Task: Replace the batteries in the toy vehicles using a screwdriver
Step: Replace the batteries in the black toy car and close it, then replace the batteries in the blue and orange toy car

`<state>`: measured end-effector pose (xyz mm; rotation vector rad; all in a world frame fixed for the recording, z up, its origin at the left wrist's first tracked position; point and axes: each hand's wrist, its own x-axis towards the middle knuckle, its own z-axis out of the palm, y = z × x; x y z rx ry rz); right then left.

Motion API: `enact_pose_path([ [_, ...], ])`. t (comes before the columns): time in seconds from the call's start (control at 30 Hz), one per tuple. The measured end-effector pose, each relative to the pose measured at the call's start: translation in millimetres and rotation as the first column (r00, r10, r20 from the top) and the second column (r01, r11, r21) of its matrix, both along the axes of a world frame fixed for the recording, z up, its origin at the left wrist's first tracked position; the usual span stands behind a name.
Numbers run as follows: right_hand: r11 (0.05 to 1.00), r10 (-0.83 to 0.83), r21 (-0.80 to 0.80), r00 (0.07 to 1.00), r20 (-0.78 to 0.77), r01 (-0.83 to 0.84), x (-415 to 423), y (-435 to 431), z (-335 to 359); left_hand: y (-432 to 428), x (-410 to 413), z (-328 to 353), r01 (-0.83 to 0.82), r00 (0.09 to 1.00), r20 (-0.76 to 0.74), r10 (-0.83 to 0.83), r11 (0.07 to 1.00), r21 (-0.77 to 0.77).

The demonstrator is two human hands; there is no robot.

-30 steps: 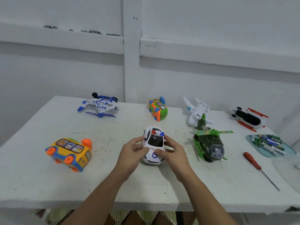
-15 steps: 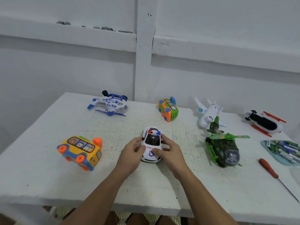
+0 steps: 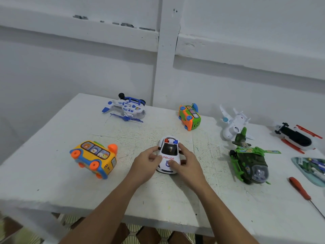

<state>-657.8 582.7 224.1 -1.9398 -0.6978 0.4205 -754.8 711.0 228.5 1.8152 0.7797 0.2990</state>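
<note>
White-painted table (image 3: 52, 173) is carrying the full set of toy vehicles. Both forearms are reaching in over its near edge, and the left hand (image 3: 143, 167) and right hand (image 3: 189, 169) are gripping the police car (image 3: 169, 155) between them. The car is standing upright on its wheels at front centre, nose toward the person. By judgement, the opening step is in hand: one vehicle is being selected, and no battery cover is showing yet. The next move is calling for turning the car over to look for a cover screw, then fetching the red-handled screwdriver (image 3: 299, 188), which is lying well apart at the right, just beside the tray (image 3: 306, 178) of batteries (image 3: 314, 165). Each hand is curling its fingers round one flank of the car; the left thumb (image 3: 156, 157) is pressing the bonnet edge, and the right thumb (image 3: 171, 162) is lying across the badge.
</note>
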Motion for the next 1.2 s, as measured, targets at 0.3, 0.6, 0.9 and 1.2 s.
enact_pose_path([
  [0.3, 0.99, -0.004, -0.13, 0.947, 0.32, 0.049, -4, 1, 10, 9, -18, 12, -0.04, 0.999, -0.027, 0.042, 0.997, 0.071],
  [0.6, 0.938, 0.202, -0.337, 0.658, 0.725, 0.083, -34, 35, 16, 23, -73, 33, -0.266, 0.941, 0.312, 0.135, 0.863, 0.43],
  [0.9, 0.909, 0.405, -0.247, 0.853, 0.33, -0.335, -84, 88, 19, 52, -126, 3, -0.518, 0.851, 0.223, 0.476, 0.689, 0.506],
  [1.2, 0.901, 0.433, 0.044, 0.893, -0.121, -0.431, -111, 109, 18, 65, -145, -5, -0.381, 0.923, 0.162, 0.348, 0.786, 0.486],
])
